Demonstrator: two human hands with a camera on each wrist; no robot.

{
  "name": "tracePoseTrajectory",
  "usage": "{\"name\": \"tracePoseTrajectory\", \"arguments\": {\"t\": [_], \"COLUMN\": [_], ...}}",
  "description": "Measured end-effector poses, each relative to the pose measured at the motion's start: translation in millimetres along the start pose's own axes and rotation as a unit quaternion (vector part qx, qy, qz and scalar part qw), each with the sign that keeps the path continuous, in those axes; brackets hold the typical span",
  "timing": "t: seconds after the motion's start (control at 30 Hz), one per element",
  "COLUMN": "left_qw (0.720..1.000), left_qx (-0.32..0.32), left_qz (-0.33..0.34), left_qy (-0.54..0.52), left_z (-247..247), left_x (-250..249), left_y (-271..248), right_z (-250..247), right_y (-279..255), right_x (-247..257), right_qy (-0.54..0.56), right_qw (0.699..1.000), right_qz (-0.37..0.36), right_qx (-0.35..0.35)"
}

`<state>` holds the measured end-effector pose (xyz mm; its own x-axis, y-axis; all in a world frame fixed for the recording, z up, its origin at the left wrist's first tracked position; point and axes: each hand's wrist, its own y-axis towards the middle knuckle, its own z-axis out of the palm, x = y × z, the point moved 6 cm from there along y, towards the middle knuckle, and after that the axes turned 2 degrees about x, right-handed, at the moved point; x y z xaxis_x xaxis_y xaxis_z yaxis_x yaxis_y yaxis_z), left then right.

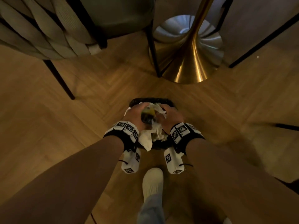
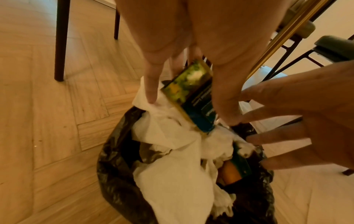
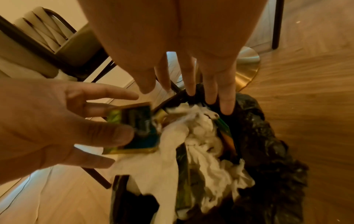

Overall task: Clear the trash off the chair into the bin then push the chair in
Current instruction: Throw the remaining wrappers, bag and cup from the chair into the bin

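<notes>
Wooden floor [image 1: 48, 120] lay under the chair [image 1: 40, 29] at far left, then the left hand [image 1: 135, 114] pinched a packet [image 2: 193, 97] over the bin [image 3: 268, 151] stuffed with tissue [image 2: 172, 174], and the right hand [image 1: 171, 117] hovered beside it, fingers [image 3: 227, 97] straight and spread.
</notes>
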<state>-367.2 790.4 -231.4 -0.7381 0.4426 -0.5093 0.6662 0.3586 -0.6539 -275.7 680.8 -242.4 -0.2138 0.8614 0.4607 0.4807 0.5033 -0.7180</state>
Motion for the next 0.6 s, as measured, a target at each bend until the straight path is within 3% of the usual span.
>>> {"name": "tracePoseTrajectory", "arguments": {"t": [0.13, 0.3, 0.47, 0.6], "left_qw": [0.998, 0.993, 0.997, 0.997], "left_qx": [-0.046, -0.105, -0.045, 0.031], "left_qz": [-0.006, -0.022, -0.054, -0.062], "left_qy": [-0.03, -0.053, -0.041, 0.026], "left_z": [-9, -31, -34, -20], "left_x": [10, 0, -35, -82], "left_y": [-13, -60, -129, -191], "right_z": [-9, -35, -75, -139], "right_y": [-18, -76, -156, -233], "right_x": [-3, -13, -31, -58], "right_qy": [0.003, 0.03, 0.059, 0.101], "right_qw": [1.0, 0.999, 0.996, 0.994], "right_qz": [0.005, 0.026, 0.052, 0.049], "right_qx": [-0.03, -0.015, 0.039, 0.015]}}
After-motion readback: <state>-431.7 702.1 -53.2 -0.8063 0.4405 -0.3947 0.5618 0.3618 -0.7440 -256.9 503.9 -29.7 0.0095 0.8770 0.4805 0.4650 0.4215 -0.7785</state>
